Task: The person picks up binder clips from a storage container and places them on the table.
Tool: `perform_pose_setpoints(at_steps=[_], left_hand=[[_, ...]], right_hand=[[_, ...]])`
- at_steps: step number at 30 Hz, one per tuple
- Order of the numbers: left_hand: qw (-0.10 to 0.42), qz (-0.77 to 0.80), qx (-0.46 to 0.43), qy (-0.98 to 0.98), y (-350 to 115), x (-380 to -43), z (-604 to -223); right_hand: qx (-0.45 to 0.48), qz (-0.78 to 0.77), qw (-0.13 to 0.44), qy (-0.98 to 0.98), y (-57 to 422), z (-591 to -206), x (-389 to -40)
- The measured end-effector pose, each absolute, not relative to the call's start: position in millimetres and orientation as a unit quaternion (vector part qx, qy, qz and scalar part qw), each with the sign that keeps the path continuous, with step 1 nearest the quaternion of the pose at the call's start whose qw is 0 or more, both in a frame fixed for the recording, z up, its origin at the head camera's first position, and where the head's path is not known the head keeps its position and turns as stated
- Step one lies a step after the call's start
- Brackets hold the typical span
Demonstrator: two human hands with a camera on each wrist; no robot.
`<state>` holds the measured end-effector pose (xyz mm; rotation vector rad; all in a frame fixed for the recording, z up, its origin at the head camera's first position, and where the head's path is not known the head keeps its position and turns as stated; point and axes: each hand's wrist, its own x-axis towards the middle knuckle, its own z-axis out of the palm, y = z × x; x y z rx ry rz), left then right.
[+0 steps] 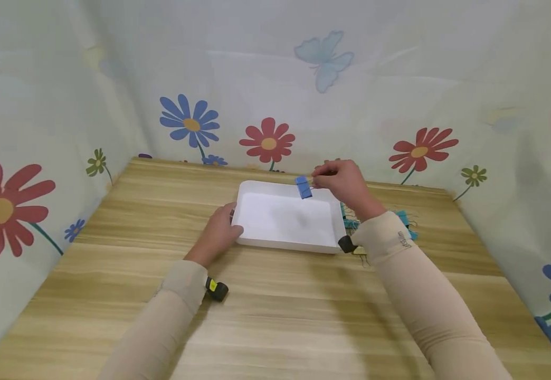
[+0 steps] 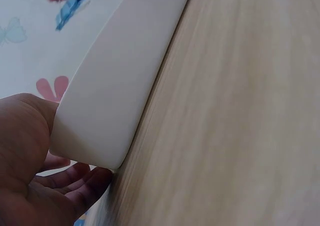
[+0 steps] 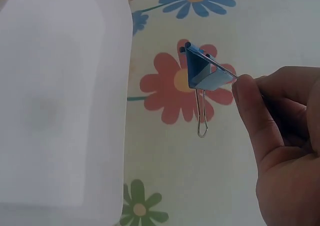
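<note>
A white rectangular tray (image 1: 275,219) lies on the wooden table, its inside bare. My left hand (image 1: 217,232) grips the tray's left end, thumb at the rim; in the left wrist view the fingers (image 2: 75,183) curl around the tray's corner (image 2: 100,126). Over the far right part of the tray, my right hand (image 1: 347,184) pinches a blue binder clip (image 1: 303,187) by one wire handle. Seen from the right wrist, the clip's blue body (image 3: 197,71) is tilted and its other wire handle hangs down.
Teal binder clips (image 1: 402,217) lie on the table to the right of the tray, partly hidden by my right forearm. A yellow clip (image 1: 359,251) shows near the tray's front right corner. Behind the table (image 1: 275,306) hangs a flower-printed cloth (image 1: 351,116).
</note>
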<state>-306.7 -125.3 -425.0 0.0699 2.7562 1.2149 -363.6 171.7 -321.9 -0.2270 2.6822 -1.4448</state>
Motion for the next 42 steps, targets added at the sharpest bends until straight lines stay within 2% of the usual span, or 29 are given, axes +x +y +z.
perform_pose_setpoints(at_steps=[6,14,21,37,42], left_hand=[[0.068,0.405,0.019,0.911,-128,-309,-426],[0.080,0.405,0.009,0.911,-130,-309,-421],[0.084,0.401,0.004,0.912,-134,-307,-418],[0.089,0.404,0.018,0.910,-124,-305,-417],[0.085,0.412,0.028,0.907,-122,-304,-418]], right_hand=[[-0.053,-0.469,0.003,0.881,219,-320,-349],[-0.037,-0.458,-0.024,0.888,273,-311,-329],[0.001,-0.437,-0.012,0.899,307,-311,-308],[0.083,-0.487,-0.012,0.869,394,-358,-258],[0.095,-0.520,-0.032,0.848,410,-369,-247]])
